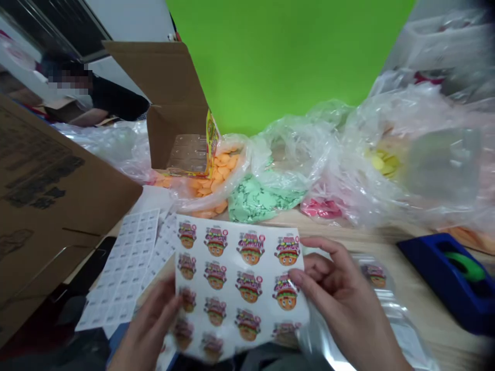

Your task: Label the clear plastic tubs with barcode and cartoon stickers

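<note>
A white sheet of burger-face stickers (249,288) is held up between both hands above the table. My left hand (154,314) grips its lower left edge, somewhat blurred. At the upper right edge, my right hand (332,283) pinches the sheet between thumb and fingers, with the thumb on a sticker. Beneath and beside my right hand lie clear plastic trays (406,330), one bearing a similar round sticker (374,274). Sheets of small printed labels (126,263) lie to the left.
An open cardboard box (178,123) stands behind, near plastic bags of orange (216,175), green (259,198) and pink pieces (320,207). A blue tape dispenser (444,283) sits right. A large carton (58,206) is at left; a person (112,98) works beyond.
</note>
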The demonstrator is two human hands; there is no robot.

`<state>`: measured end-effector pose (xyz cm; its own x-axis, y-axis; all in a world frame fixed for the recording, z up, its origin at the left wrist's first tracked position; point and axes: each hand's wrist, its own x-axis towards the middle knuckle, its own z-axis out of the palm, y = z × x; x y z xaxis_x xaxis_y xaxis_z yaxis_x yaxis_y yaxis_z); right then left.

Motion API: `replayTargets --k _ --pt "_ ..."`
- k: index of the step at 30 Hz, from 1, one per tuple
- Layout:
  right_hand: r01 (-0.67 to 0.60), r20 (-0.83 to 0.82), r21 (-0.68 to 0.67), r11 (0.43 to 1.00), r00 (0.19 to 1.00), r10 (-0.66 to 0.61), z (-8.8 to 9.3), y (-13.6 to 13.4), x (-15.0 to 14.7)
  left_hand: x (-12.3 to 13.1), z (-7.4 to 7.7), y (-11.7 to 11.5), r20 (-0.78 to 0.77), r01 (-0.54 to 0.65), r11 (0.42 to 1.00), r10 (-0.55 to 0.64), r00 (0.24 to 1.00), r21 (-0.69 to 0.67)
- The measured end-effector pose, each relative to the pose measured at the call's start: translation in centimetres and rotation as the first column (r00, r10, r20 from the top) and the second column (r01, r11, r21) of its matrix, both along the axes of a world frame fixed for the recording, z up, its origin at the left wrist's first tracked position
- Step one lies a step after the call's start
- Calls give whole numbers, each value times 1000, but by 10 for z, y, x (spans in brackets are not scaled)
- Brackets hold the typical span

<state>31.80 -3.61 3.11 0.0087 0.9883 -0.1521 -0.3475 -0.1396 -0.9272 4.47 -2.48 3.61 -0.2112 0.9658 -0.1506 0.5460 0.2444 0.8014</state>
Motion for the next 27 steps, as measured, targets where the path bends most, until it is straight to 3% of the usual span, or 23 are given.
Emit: replayTargets --k 2,4,6,8,10,13,16,23,27 --pt "-27 173 61 998 985 16 -1 -8 1 17 18 14 -174 -10 971 53 983 237" --pt "-95 398 159 983 917 25 -1 -13 1 41 39 24 -312 188 918 -75 947 350" --pt "-160 557 253 954 831 -8 3 -17 1 67 57 30 -299 508 838 -442 846 198" --pt "-174 603 312 934 796 -53 8 -18 2 88 68 31 -149 688 725 -681 717 1" --pt "-162 621 369 915 775 -113 13 -19 6 103 73 28 -19 723 686 -727 687 -86" --pt "-175 675 459 871 706 -214 18 -20 11 113 72 22 27 704 709 -703 710 -51" --pt "-177 716 481 859 644 -268 21 -20 12 113 69 18 6 742 671 -742 671 -1" --pt "-202 694 543 815 654 -300 23 -13 10 107 67 19 -16 788 609 -790 612 91" --pt "-239 722 581 778 594 -356 24 -12 13 106 68 19 -82 799 577 -800 595 169"
